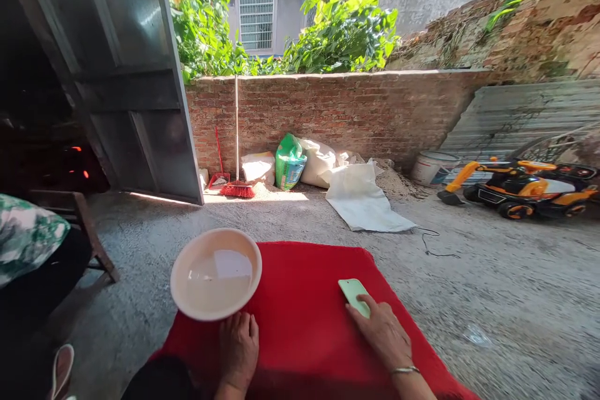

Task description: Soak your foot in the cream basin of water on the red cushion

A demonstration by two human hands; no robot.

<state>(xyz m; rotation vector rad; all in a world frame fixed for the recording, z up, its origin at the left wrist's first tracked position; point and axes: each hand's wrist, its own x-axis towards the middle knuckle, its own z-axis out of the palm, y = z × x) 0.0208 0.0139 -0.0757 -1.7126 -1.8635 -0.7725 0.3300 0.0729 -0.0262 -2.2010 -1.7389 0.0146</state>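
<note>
My left hand (240, 344) rests on the red cloth (300, 306), its fingers curled in with no object showing in them. The fingertips are at the near rim of a pale pink basin (185, 300), partly hidden; whether they touch it I cannot tell. Water stands in the basin, with a bright reflection on it. On the right side of the cloth, my right hand (382, 328) grips a flat, light green phone (351, 290) between thumb and fingers. A bracelet circles my right wrist.
At left, a seated person's patterned sleeve (28, 231) and a wooden chair (87, 225) show beside a metal door (135, 75). A broom (237, 189), sacks (319, 162) and a white sheet (365, 200) lie by the brick wall. A toy digger (529, 187) stands right.
</note>
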